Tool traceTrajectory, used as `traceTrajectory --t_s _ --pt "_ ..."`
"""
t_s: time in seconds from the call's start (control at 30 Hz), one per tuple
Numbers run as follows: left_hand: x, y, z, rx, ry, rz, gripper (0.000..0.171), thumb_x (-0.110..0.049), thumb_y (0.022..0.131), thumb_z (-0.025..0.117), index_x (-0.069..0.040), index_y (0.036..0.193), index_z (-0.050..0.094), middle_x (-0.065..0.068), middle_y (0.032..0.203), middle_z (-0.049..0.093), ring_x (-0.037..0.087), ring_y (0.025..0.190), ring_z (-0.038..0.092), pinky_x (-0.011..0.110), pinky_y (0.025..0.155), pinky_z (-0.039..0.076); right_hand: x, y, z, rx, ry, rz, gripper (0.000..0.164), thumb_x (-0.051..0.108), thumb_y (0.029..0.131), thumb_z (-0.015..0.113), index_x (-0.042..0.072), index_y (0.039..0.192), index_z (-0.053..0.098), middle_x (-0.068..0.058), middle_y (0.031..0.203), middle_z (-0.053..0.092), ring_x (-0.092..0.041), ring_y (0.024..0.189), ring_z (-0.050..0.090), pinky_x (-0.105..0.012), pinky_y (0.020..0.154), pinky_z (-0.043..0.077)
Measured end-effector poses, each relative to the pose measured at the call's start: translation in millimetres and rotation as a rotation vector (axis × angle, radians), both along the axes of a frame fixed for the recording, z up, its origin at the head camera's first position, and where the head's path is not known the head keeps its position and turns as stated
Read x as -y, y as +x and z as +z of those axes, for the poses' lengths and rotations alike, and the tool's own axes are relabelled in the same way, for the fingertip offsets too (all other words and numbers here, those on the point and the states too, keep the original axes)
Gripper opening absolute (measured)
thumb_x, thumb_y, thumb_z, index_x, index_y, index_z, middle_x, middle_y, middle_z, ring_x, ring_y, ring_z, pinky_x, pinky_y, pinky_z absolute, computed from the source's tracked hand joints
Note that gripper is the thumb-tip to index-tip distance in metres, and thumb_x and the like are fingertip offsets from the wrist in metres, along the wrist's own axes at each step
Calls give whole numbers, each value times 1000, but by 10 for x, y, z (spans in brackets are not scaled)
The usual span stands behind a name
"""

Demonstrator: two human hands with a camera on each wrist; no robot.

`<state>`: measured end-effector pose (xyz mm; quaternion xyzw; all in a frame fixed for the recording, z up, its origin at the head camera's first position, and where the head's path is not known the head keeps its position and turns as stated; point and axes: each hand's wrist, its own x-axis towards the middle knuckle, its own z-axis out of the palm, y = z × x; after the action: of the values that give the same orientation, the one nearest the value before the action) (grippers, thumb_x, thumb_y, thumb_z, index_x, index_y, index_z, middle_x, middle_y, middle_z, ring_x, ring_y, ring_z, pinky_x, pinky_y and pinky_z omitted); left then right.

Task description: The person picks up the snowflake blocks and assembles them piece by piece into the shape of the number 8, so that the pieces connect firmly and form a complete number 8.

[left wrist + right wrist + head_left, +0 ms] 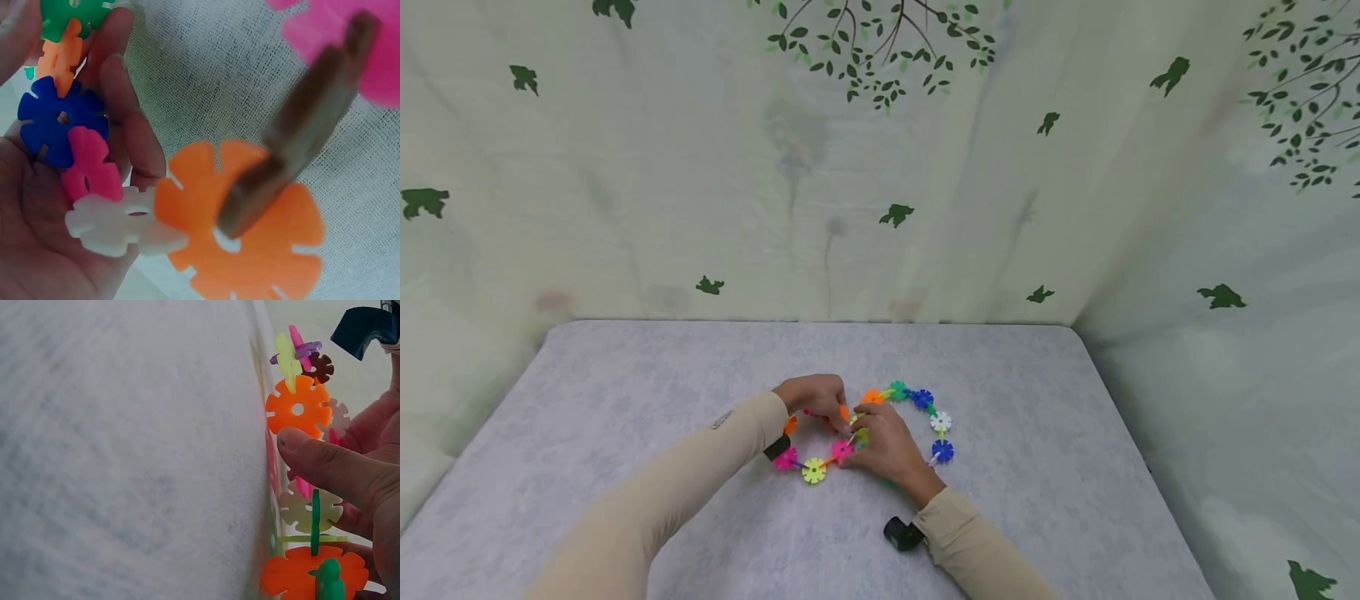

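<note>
Notched plastic flower discs slotted together form a chain of rings on the table. In the head view my left hand [817, 395] pinches a part of the chain at the middle. Its wrist view has a green disc [59, 22] between thumb and finger, with an orange disc [57, 62], a blue disc [87, 115] and a white disc [103, 228] hanging along the palm. My right hand [889, 442] holds the chain beside it, thumb near a pink disc [842, 451]. In the right wrist view, its thumb lies against an orange disc [300, 390], fingers behind the chain.
The right ring curves past a blue disc [942, 451] and a white disc [941, 422]. At the left ring's near side lies a yellow disc [814, 472]. A grey cloth covers the table [647, 392]; a leaf-printed curtain [737, 167] hangs behind.
</note>
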<state>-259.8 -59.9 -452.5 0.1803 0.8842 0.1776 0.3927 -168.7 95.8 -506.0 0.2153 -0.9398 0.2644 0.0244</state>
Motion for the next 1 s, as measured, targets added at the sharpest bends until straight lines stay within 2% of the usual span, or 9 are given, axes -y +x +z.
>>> traceTrajectory --t_s 0.2,0.37,0.43,0.6,0.67,0.8,0.87,1.0 --pt "-11 -15 -25 25 -17 4 24 -27 83 77 -12 68 67 -4 54 37 10 51 29 24 49 23 -8 -3 -20 9 -21 -4 42 36 62 91 9 90 76 -5 123 63 -24 117 53 -38 98 45" --pt "-27 -26 -25 16 -11 -53 29 -29 83 77 -13 65 60 -4 54 34 10 51 30 23 49 24 -20 -13 -16 24 -30 -8 39 35 62 91 10 88 76 -5 123 63 -24 117 53 -38 98 45" --pt "-18 -27 -23 12 -19 -56 30 -30 83 77 -13 65 60 -4 54 34 10 51 31 23 49 25 -21 -19 -17 26 -33 -1 40 34 62 91 10 89 76 -6 123 63 -24 117 53 -38 98 45" --pt "106 0 -47 2 27 -36 25 -32 85 74 -11 75 67 -4 55 37 10 52 34 22 50 28 7 -21 -9 27 -13 -10 41 36 64 90 10 93 75 -5 123 63 -25 117 53 -38 98 45" --pt "179 10 -53 -11 85 -42 22 -31 86 73 -9 86 70 -4 63 46 10 58 41 22 55 35 20 -17 -1 32 -11 -24 41 35 65 89 9 94 74 -5 122 63 -25 117 53 -39 98 45" --pt "327 10 -16 -87 183 -27 31 -29 88 71 -6 109 68 3 98 64 18 90 59 33 80 51 40 -22 9 53 -29 -53 42 35 67 88 8 94 74 -7 119 63 -26 114 53 -41 97 45" --pt "410 10 24 -164 212 3 36 -29 89 70 -6 116 65 9 116 63 25 108 57 41 93 49 51 -34 14 67 -21 -81 43 38 68 87 9 96 74 -7 118 64 -25 113 54 -41 98 45" --pt "577 86 128 -301 276 76 38 -29 91 65 -5 121 63 14 124 59 33 117 52 49 97 44 83 -70 45 87 11 -169 45 43 70 85 8 97 73 -7 114 64 -26 110 55 -41 96 46"
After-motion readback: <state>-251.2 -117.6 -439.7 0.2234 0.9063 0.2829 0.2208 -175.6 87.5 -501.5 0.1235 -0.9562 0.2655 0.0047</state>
